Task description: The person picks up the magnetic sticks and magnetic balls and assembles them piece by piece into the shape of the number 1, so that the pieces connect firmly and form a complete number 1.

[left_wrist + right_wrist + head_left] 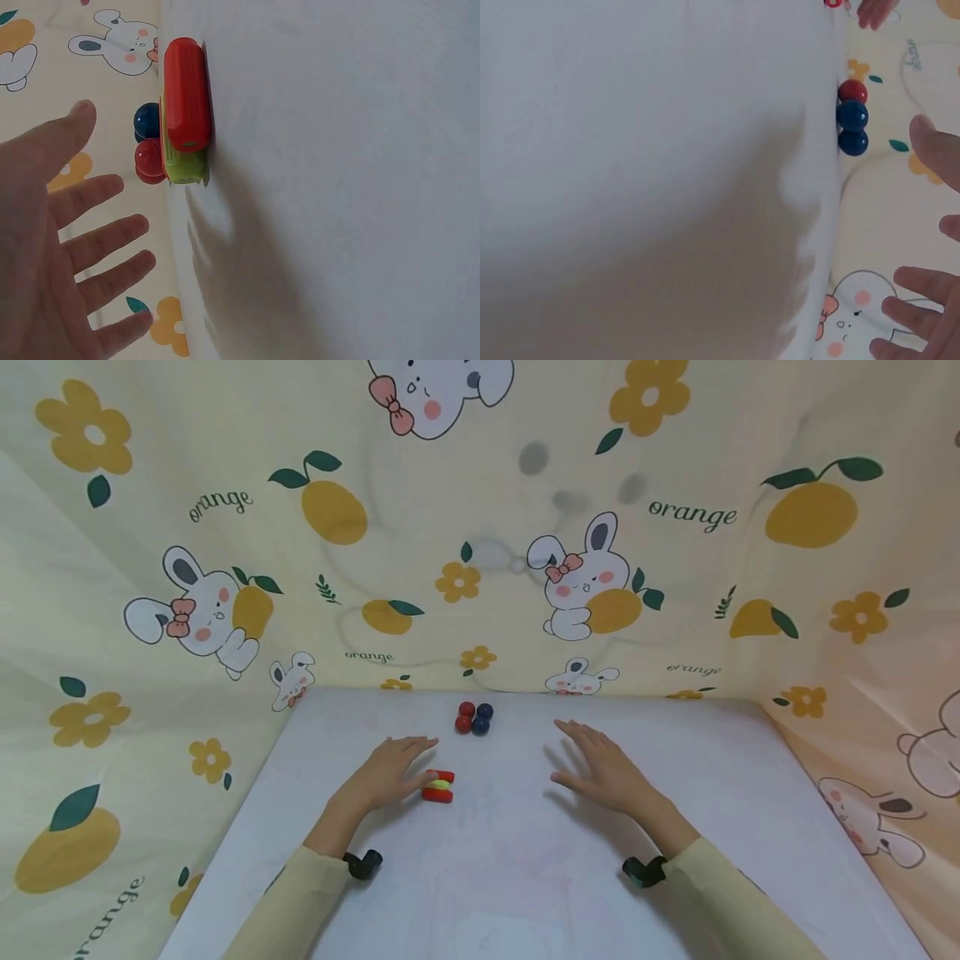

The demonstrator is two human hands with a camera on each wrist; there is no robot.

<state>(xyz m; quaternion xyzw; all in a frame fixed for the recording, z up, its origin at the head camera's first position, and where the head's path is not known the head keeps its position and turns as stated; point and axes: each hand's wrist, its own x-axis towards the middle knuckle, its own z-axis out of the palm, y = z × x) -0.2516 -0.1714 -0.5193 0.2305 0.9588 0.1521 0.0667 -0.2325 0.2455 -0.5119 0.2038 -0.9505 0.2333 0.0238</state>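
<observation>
My left hand [386,774] hovers over the white tabletop with spread fingers and holds nothing. Its thumb overlaps a small toy piece in the head view: two red bars [438,795] with a yellow-green part [442,785] between them. In the left wrist view the near red bar [186,94] stands out beyond the fingers, apart from them. Out to the right, my right hand [609,770] is also raised, fingers extended and nothing in its grasp. Farther back, two red balls [464,724] and two dark blue balls [481,726] sit together in a square cluster.
The white table [495,852] reaches back to a cloth backdrop [510,502] printed with rabbits, oranges and flowers. More of the same cloth hangs along both sides. A dark wrist camera [365,865] is strapped by the left sleeve, another camera [645,872] by the right.
</observation>
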